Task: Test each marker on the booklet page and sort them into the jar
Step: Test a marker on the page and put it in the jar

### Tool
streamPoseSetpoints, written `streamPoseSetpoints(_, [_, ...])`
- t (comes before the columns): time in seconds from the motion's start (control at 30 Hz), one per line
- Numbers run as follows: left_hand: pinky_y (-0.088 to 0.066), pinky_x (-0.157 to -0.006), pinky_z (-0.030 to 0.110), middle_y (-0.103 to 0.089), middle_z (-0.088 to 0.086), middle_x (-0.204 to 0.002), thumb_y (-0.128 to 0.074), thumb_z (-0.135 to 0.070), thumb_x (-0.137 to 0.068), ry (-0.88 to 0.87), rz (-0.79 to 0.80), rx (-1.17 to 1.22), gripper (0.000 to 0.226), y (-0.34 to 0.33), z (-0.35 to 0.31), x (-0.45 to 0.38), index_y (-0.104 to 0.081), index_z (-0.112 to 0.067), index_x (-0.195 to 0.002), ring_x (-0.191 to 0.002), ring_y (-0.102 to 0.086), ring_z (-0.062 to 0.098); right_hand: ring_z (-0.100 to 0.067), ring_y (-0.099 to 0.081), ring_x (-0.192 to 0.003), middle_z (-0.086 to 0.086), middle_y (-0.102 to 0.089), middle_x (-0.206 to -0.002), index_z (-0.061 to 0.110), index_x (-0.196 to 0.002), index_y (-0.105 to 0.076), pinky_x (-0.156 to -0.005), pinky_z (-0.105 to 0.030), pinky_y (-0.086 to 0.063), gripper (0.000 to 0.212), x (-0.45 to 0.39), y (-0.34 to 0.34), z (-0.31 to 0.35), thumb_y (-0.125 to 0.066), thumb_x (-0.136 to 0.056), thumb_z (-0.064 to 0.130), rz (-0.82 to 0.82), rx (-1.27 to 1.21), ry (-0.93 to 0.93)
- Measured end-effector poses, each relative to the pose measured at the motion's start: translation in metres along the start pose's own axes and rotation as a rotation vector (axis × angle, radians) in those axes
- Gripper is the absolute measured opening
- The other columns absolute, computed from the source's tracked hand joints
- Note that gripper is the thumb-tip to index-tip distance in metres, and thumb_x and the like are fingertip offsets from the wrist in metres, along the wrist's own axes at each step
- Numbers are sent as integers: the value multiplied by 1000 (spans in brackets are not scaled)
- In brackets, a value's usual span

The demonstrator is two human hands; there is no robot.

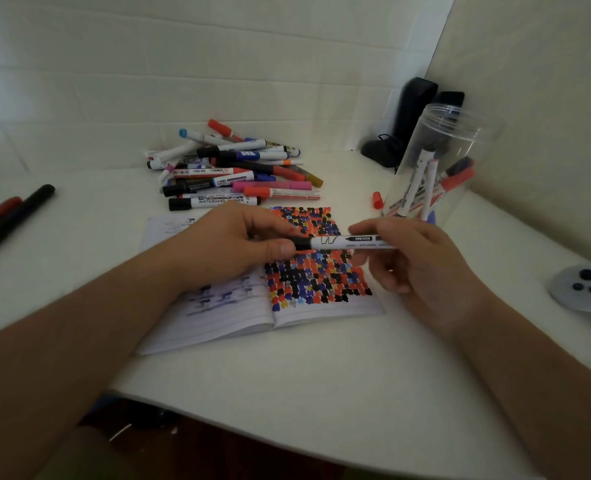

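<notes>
While both hands hold 1 white-barrelled marker level over the booklet, the step looks like cap handling: left hand pinches the black cap end w/ thumb + fingers curled round it, right hand grips the barrel from the other end, fingers curled. Can't tell if cap is coming off or going on; tip not visible. If coming off, next move needs a straight pull apart, then a dab on the free lined strip at the bottom of the right page; if going on, a push till it seats, then drop into the jar. Jar is clear smooth plastic, cylindrical, threaded rim, standing near right of the booklet, approx 4 markers leaning inside. Booklet lies open + flat, thin lined paper, right page dense w/ small red/black/blue blots in rows. Untested pile of markers sits just behind the booklet, round plastic barrels w/ mixed caps, jumbled. 1 loose red cap lies between the pile and jar. Table is white, matte, smooth. 2 dark markers lie far left, well apart.
</notes>
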State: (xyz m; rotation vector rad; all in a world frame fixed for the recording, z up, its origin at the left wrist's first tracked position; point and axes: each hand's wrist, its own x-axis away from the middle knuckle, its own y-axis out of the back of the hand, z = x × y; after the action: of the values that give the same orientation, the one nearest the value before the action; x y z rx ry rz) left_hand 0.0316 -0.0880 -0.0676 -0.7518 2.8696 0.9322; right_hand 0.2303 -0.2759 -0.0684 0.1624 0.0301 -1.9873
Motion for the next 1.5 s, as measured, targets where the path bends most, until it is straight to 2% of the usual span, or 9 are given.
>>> streamPoseSetpoints(0.1, [-54, -80, 11, -79, -14, -92, -74, -28, -81, 18, -7, 85, 26, 3, -1, 2, -76, -35, -105, -82, -70, -6, -9, -52, -53, 1, -71, -72, 22, -103, -75, -48, -19, -40, 23, 0, 2, 2, -68, -86, 37, -143, 285, 84])
streamPoseSetpoints(0.27, [-57, -81, 18, -79, -8, -88, -77, -33, -66, 7, 3, 56, 27, 4, 3, 1, -79, -27, -92, -86, -73, 6, 3, -63, -77, 25, -71, -82, 45, -93, -69, -71, -7, -47, 9, -2, -4, -3, -67, -86, 39, -2, 586, 119])
streamPoseSetpoints(0.67, [-52, -69, 10, -78, -10, -79, -84, -12, -72, 20, 43, 3, 20, 2, 1, 0, -77, -28, -80, -72, -71, 1, 2, -62, -69, 28, -68, -75, 28, -104, -77, -64, -9, -46, 13, -3, -6, -8, -72, -91, 27, 13, 571, 138])
streamPoseSetpoints(0.93, [-50, -77, 8, -78, -15, -85, -79, -19, -81, 18, -33, 0, 20, 1, 3, 0, -76, -33, -93, -84, -73, -2, 1, -65, -87, 26, -71, -87, 45, -98, -71, -71, -7, -47, 8, 1, -7, 5, -69, -95, 38, -3, 676, 103])
streamPoseSetpoints(1.03, [-48, -79, 12, -78, -13, -86, -73, -18, -90, 23, -61, -14, 18, 0, 2, 0, -76, -33, -99, -86, -72, -1, 5, -60, -85, 26, -71, -83, 42, -101, -73, -69, -11, -41, 7, 3, -11, 24, -70, -95, 39, 88, 909, 117])
streamPoseSetpoints(1.17, [-47, -81, 23, -75, -18, -91, -73, -37, -87, 25, -125, -82, 14, 1, 10, -2, -74, -36, -101, -85, -67, -3, 3, -62, -70, 15, -72, -89, 45, -142, -46, -70, -16, -45, 51, 5, -18, 32, -67, -98, 30, 204, 939, 93])
streamPoseSetpoints(1.3, [-54, -83, 31, -69, -21, -100, -66, -64, -79, -77, -49, -332, 35, -2, 14, -6, -72, -41, -106, -93, -63, -2, -6, -52, -54, 10, -55, -64, 53, -158, -12, -70, -27, -44, 90, 6, 6, 48, -63, -97, 13, -32, 818, 196])
streamPoseSetpoints(1.4, [-52, -81, 31, -65, -25, -100, -65, -61, -86, -113, -38, -433, 30, -3, 16, -9, -71, -42, -109, -91, -56, -6, -29, -59, -56, -7, -62, -69, 50, -154, -26, -53, -33, -53, 86, 1, 32, 83, -63, -93, 2, -306, 647, 312])
streamPoseSetpoints(1.5, [-49, -80, 30, -65, -26, -99, -51, -74, -81, -129, -26, -450, 43, -3, 17, -9, -70, -45, -106, -91, -53, -7, -34, -70, -64, -4, -69, -78, 37, -142, -35, -59, -47, -62, 72, -13, 53, 117, -66, -90, -1, -597, 488, 491])
